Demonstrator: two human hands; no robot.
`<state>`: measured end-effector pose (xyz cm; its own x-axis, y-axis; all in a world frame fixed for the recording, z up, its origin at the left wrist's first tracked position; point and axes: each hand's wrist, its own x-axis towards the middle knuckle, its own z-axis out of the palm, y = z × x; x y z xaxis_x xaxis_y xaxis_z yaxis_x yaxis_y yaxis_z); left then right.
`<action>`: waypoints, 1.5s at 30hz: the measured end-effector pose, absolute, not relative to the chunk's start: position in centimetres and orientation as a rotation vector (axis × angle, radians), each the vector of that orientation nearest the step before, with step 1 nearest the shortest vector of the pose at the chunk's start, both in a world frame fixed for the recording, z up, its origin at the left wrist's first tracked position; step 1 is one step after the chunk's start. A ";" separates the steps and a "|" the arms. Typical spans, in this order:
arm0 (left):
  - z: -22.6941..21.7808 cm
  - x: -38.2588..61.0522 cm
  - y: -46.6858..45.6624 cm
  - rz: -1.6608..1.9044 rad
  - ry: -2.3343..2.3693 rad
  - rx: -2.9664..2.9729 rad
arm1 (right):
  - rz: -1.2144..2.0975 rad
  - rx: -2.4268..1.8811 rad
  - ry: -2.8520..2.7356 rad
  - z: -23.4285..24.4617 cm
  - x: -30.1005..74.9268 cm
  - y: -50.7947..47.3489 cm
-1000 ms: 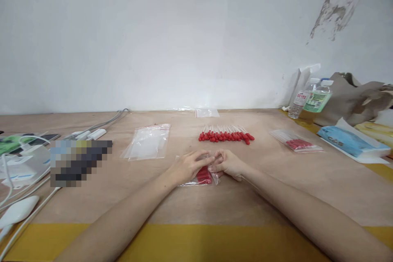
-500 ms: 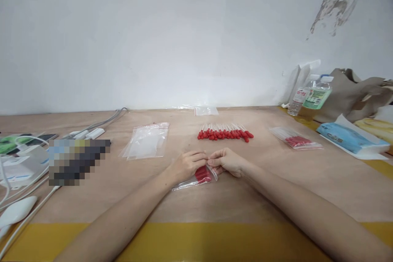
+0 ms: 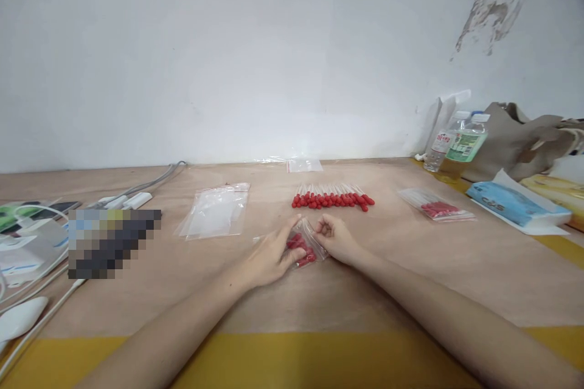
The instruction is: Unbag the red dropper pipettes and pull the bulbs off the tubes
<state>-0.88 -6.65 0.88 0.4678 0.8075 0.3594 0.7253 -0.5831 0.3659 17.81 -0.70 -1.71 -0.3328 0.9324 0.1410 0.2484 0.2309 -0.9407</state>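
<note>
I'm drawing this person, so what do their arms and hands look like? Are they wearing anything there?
The left arm and right arm are bare, with no sleeves, watch or bracelet in view. The left hand and right hand wear no gloves, and no ring shows on the fingers you can see.

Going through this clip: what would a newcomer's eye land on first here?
Probably the row of red-tipped sticks, bright against the brown table, just beyond the hands. Next, the clear bag with red tips showing inside, front and centre, with the left hand holding it and the right hand at its edge. The peeling patch on the pale wall, upper right, also stands out.
</note>
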 end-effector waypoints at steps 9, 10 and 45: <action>0.1 -1.4 -6.8 0.617 1.278 2.475 | 1.285 -0.792 -2.198 -0.4 19.7 0.2; 0.2 -1.5 -6.7 0.617 1.259 2.469 | 1.335 -0.759 -2.195 0.0 19.9 0.1; 0.2 -2.2 -5.8 0.660 1.338 2.386 | 1.476 -0.919 -1.937 0.9 20.8 1.8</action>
